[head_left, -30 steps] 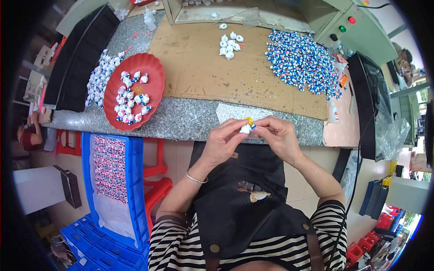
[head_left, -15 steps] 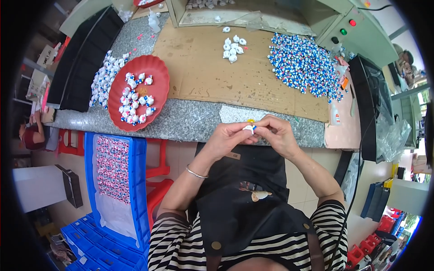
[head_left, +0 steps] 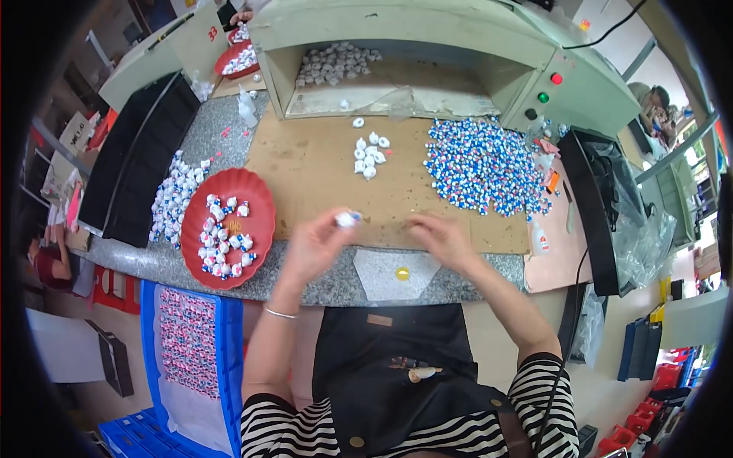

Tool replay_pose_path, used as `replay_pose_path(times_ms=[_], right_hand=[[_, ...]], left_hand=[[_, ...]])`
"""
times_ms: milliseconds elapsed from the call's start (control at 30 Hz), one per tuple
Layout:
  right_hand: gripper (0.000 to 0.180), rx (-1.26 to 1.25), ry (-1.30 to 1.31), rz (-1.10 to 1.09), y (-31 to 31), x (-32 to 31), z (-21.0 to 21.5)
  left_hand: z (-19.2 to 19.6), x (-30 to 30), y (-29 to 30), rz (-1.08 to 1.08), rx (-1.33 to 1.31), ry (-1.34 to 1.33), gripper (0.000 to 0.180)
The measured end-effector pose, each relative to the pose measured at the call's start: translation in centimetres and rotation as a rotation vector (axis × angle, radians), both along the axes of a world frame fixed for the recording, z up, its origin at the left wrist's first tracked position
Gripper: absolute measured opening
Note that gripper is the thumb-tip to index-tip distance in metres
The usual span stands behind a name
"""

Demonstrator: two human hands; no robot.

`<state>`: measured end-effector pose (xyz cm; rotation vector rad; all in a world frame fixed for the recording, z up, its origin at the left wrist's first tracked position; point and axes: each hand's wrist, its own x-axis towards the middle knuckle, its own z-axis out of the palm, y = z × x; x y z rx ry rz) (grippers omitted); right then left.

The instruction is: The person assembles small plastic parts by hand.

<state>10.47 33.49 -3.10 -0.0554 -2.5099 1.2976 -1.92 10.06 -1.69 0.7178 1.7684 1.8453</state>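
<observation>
My left hand [head_left: 314,246] is raised over the near edge of the cardboard, pinching a small white figure piece with a blue part [head_left: 347,219] between thumb and fingertips. To its right, my right hand [head_left: 444,240] hangs apart over the cardboard with its fingers bent; blur hides whether its fingertips meet or hold anything. Between and below the hands lies a pale speckled tile [head_left: 374,284] bearing a glossy yellow patch [head_left: 402,273]. Several round white pieces [head_left: 369,156] sit farther off on the cardboard. A large heap of tiny blue-and-white parts [head_left: 485,168] spreads to the right.
A red scalloped dish [head_left: 266,221] holds white-and-blue pieces, beside a pile of similar ones [head_left: 174,195]. Black bins [head_left: 141,164] flank the worktop. A small white bottle [head_left: 540,239] stands at right. Behind is an open cabinet [head_left: 397,95]; a blue crate [head_left: 229,336] is below left.
My hands have come apart. The left has moved left and away from me with the white-and-blue piece; the right has let it go. The view has tilted toward the cabinet.
</observation>
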Motion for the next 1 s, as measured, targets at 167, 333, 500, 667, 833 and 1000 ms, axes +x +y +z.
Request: replay_pose_path(times_ms=[167, 333, 500, 667, 833, 1000], right_hand=[[0.018, 0.596, 0.159, -0.126, 7.2, -3.8, -1.4], [0.006, 0.959, -0.018, 0.028, 8.3, -6.4, -1.9], [0.013, 0.916, 0.051, -0.01, 7.9, -5.9, -1.1], [0.009, 0.251, -0.066, -0.057, 5.9, -2.3, 1.1], [0.016, 0.075, -0.125, -0.043, 5.6, 2.6, -1.0], [0.012, 0.383, -0.087, -0.022, 4.9, 3.6, -1.2]], left_hand=[[1.5, -13.1, -7.2, 0.51, -0.404, 0.792, 0.026], [1.3, -20.6, -12.9, 0.687, -0.937, 0.963, 0.043], [2.8, -15.4, -2.6, 0.388, -0.571, 1.09, 0.027], [-2.5, -11.2, 7.5, 0.085, -0.514, 0.91, 0.022], [-4.5, -10.6, 10.2, 0.11, -0.453, 0.811, 0.019], [-2.6, -7.5, 8.9, 0.187, -0.309, 0.576, 0.022]])
